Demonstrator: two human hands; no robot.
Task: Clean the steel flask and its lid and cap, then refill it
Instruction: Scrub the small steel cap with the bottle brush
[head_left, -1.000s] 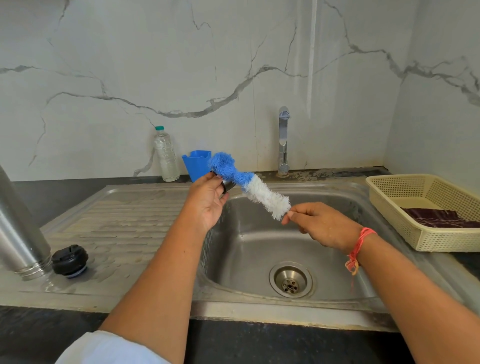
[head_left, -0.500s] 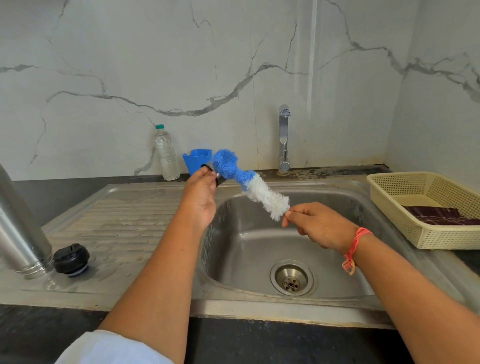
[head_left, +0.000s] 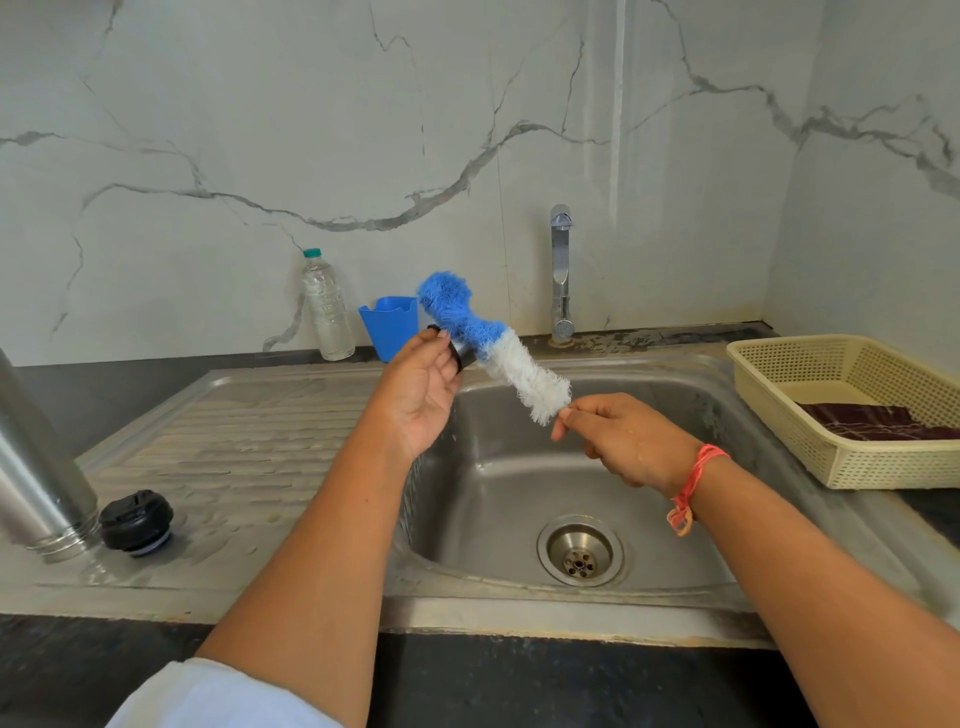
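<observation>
The sink (head_left: 675, 519) fills the middle. The flask (head_left: 36, 467) leans mouth-down on the wet draining board at 9 o'clock, well apart from the hands. The brush (head_left: 498, 353) slants over the sink, its blue end up at 12 o'clock and its white end down by the right hand (head_left: 623, 447), whose fingers are pinched together on the thin handle.

The left hand (head_left: 415, 395) has turned. A second ago its back faced the camera; now its palm shows. Its fingertips and thumb are clamped on the little cap (head_left: 460, 356), which touches the brush's blue part. The brush has come up a bit too. So the cap is likely being turned to scrub another side (no water runs from the tap (head_left: 561, 270)).

The black lid (head_left: 136, 522) sits just beside the flask's mouth. Refilling looks far off.
</observation>
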